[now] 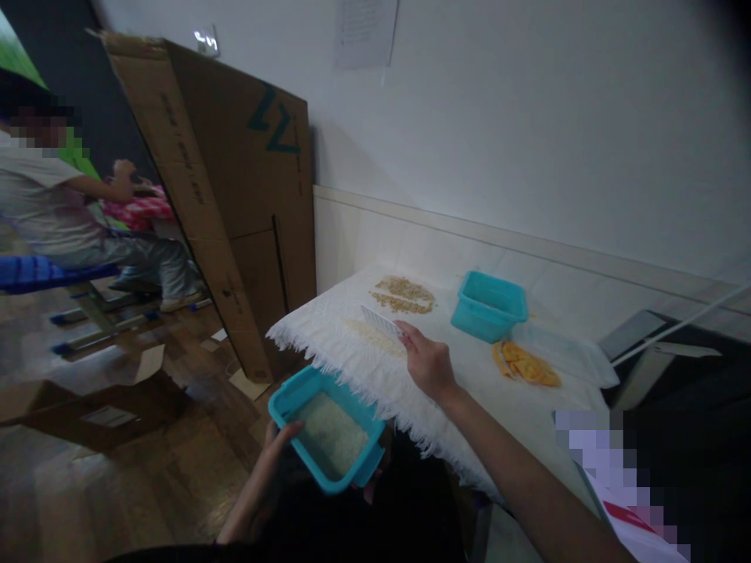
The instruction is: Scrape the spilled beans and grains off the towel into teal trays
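My left hand (274, 457) grips a turquoise plastic container (324, 477) at the table's front edge, below the cloth's fringe. White, rice-like grains (334, 430) cover its bottom. Between the fingers of my right hand (428, 363) is a white comb (380, 319), held over the fringed white cloth (320, 324). Just beneath and beside the comb lies a thin spread of pale grains (371, 336). Farther back, tan grains (404, 293) lie in a patch with a gap across it. Some fingers of my left hand are hidden under the container.
Another turquoise container (490, 307) stands at the back, near a crumpled yellow item (526, 364) and a clear plastic lid (560, 356). A tall cardboard box (235, 180) rises left of the table. An opened carton (106, 410) lies on the floor. A person (52, 188) sits at far left.
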Available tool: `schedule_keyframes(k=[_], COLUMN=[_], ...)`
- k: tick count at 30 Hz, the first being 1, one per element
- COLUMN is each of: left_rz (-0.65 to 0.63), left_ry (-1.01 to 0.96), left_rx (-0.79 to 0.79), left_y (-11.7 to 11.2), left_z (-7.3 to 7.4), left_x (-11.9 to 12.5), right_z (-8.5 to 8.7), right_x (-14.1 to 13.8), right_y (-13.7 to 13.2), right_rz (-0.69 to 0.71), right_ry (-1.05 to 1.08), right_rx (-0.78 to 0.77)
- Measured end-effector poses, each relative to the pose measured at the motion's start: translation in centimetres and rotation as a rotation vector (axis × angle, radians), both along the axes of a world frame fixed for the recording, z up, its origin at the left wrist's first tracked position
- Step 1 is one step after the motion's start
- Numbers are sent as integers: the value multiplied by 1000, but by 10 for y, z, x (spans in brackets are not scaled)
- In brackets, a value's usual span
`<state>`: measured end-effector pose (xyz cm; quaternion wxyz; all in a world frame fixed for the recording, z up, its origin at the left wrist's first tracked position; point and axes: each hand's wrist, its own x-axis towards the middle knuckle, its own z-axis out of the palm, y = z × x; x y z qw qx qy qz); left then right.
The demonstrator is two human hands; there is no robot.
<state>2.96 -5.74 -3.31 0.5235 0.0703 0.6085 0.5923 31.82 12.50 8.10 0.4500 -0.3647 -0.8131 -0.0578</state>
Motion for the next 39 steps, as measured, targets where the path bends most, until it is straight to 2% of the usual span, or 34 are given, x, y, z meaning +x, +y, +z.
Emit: schedule_keyframes(k=[3,8,12,17,21,25,31,34,39], left_rz=[6,0,-26,-60,-82,-58,24,50,61], left_ry=[5,-2,-9,-11,11,16,49,54,57], left_rx=[8,43,54,57,20,-7,-5,8,8], left_y=[1,8,9,3,1,-1,-1,-2,-2], left_z=[-6,-13,-15,-12,-2,11,19,18,17], left_x=[-2,-10,-10,-7,-5,2,0,-8,-12], right_z=[8,30,30,12,4,11,29,26,18], right_x=[3,4,-9,-18,-13,-9,-29,-40,-44], right_y=[7,38,53,42,20,16,47,47,26], right_rz=[-22,-86,-47,-46,13,52,2,36,123], right_ry=[16,10,-73,-123,-145,-141,-69,-54,-36], right_rx=[-5,-87,-167,-169,-129,-129,-167,-210,-244])
